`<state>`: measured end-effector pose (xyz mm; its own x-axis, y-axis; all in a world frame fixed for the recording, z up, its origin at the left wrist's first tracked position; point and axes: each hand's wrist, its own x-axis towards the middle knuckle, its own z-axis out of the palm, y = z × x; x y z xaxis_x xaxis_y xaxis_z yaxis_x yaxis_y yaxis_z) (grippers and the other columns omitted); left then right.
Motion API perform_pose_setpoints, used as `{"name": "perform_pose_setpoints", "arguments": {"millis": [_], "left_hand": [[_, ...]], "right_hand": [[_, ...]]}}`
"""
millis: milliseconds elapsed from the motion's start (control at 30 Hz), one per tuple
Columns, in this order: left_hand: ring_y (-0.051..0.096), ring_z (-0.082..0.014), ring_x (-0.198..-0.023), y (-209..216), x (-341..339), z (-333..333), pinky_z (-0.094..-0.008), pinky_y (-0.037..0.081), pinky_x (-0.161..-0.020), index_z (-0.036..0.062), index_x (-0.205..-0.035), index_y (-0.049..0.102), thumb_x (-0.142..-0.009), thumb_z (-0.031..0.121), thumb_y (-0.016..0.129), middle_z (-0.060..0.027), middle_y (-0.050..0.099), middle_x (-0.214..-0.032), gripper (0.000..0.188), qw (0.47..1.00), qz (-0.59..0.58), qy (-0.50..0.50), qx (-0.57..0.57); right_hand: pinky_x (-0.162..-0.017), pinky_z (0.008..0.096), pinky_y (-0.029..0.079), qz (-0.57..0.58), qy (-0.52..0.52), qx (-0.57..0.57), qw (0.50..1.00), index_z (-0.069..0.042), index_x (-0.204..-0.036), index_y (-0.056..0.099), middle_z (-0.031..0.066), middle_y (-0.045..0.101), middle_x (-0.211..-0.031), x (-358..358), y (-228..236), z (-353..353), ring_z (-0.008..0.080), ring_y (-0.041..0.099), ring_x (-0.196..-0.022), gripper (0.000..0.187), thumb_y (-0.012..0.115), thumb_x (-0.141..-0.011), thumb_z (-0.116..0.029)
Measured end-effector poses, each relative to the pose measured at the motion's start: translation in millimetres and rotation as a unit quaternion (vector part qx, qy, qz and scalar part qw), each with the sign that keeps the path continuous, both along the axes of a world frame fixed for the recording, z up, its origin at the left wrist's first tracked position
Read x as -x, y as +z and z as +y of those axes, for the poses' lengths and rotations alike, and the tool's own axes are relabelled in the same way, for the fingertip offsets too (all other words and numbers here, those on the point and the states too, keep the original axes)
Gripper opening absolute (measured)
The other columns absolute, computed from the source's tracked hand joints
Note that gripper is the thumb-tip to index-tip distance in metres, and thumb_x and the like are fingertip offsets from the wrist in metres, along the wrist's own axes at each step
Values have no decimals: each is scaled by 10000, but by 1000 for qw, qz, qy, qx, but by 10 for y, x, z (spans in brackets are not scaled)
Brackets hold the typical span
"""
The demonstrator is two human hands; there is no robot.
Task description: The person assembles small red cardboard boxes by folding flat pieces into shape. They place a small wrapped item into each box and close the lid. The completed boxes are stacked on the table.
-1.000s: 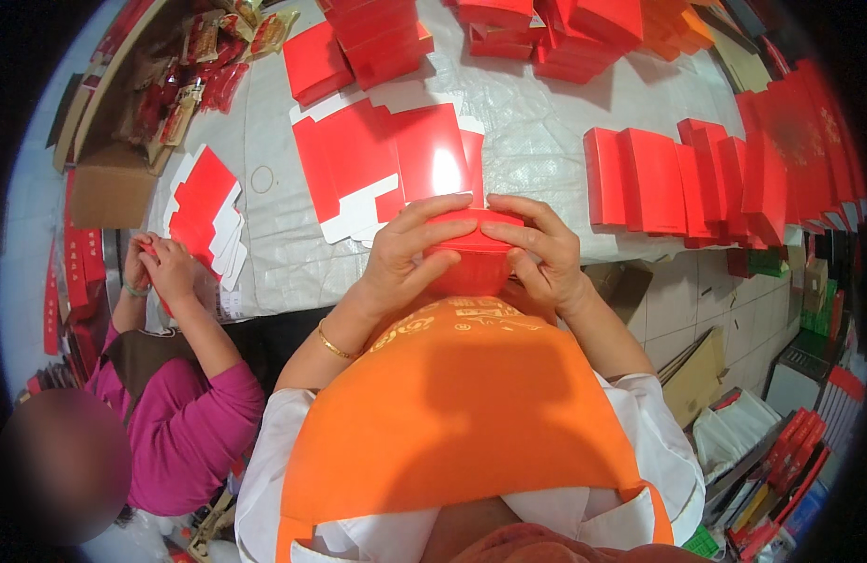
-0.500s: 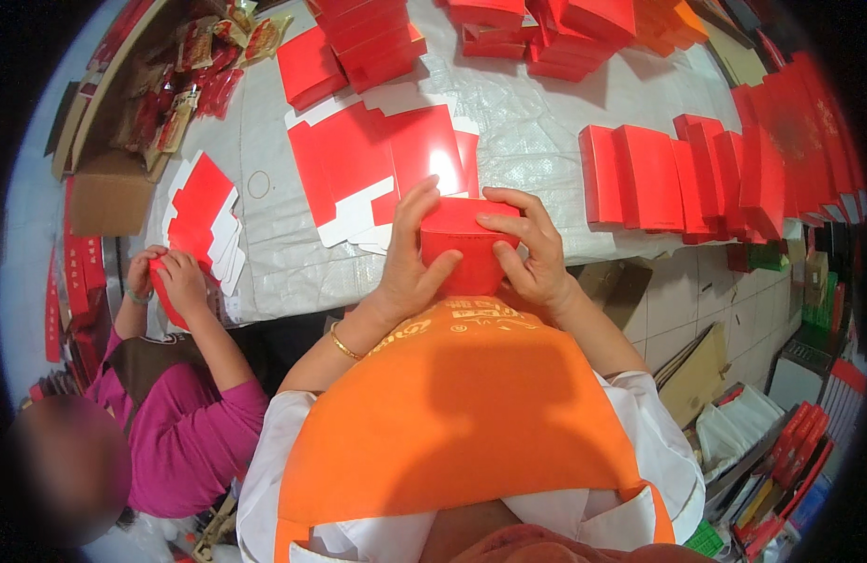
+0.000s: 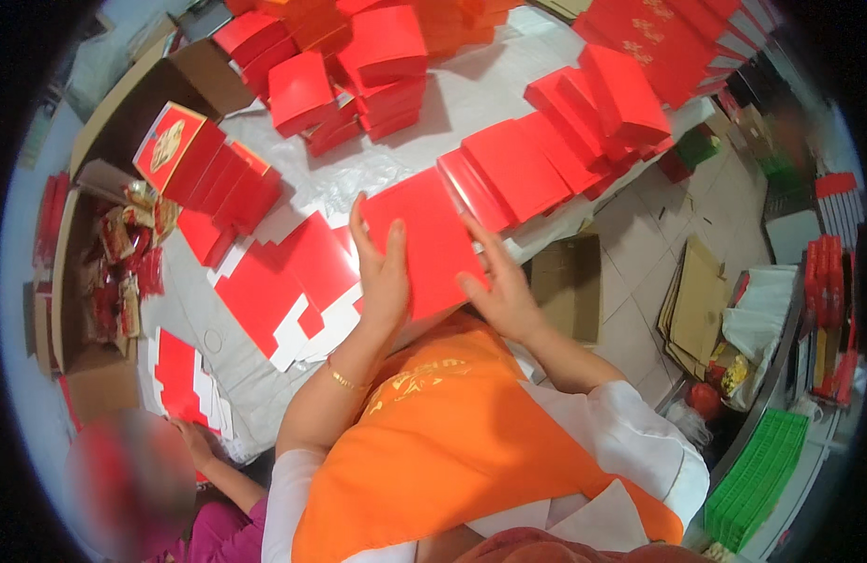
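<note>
A red cardboard box is held between my two hands in front of my orange apron, its broad face up. My left hand grips its left side, with fingers at the far corner and along the edge. Against the right edge, my right hand presses with its thumb and fingers. Just beyond the box, a row of finished red boxes leans along the table's right side. Flat red-and-white box blanks lie left of my left hand.
Red boxes stand in stacks at the back and to the left. A carton holds snack packets. At lower left, a co-worker's hand is beside more blanks. An open carton sits on the floor at right.
The red box, held upright near my apron before, now lies broad face up, farther over the table toward the row of boxes. My view has turned to the right.
</note>
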<state>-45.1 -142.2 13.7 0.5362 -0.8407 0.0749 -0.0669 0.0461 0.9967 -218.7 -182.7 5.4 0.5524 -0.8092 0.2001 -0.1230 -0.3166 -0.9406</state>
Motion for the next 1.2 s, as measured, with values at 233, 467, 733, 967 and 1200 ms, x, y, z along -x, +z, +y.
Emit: {"name": "perform_pose_setpoints", "arguments": {"millis": [233, 467, 733, 967, 1200], "left_hand": [[493, -191, -1237, 109, 523, -982, -309, 458, -992, 12, -1563, 238, -1018, 240, 570, -123, 441, -1450, 678, 966, 176, -189, -13], [546, -199, -1218, -317, 712, -1153, -341, 470, -1030, -19, -1496, 391, -1009, 168, 582, -124, 536, -1374, 556, 963, 23, -264, -40], [528, -178, -1275, -144, 604, -644, -337, 472, -1020, 14, -1405, 504, -1015, 137, 564, -95, 560, -1371, 414, 949, 74, -306, 19], [600, -222, -1121, -354, -218, 476, -343, 502, -927, 15, -1285, 581, -959, 79, 584, -127, 597, -1226, 332, 976, -198, -65, -59], [600, -250, -1162, -869, -937, 1219, -329, 508, -946, -41, -1371, 506, -955, 73, 583, -159, 572, -1288, 439, 972, -89, 185, -112]], "right_hand": [[-1039, 395, 420, 53, -237, 96, 965, 1, -1368, 525, 187, 608, -1278, 589, 180, -1019, 295, 544, -1234, 457, 578, -975, -226], [-1048, 492, 386, 161, -355, 340, 856, -21, -1352, 534, 167, 586, -1272, 719, 90, -1216, 372, 526, -1193, 546, 690, -884, -253], [-1027, 473, 396, 185, -275, 440, 834, -83, -1261, 607, 122, 597, -1251, 584, 43, -1151, 329, 553, -1178, 478, 705, -801, -167], [-837, 365, 527, 48, -16, 155, 987, 8, -1130, 667, 138, 699, -1014, -57, -135, -317, 273, 672, -935, 231, 606, -907, 10], [-800, 263, 538, -39, 134, -276, 951, 50, -1262, 594, 96, 705, -1033, -1325, -696, -171, 122, 664, -927, 333, 597, -982, -130]]}}
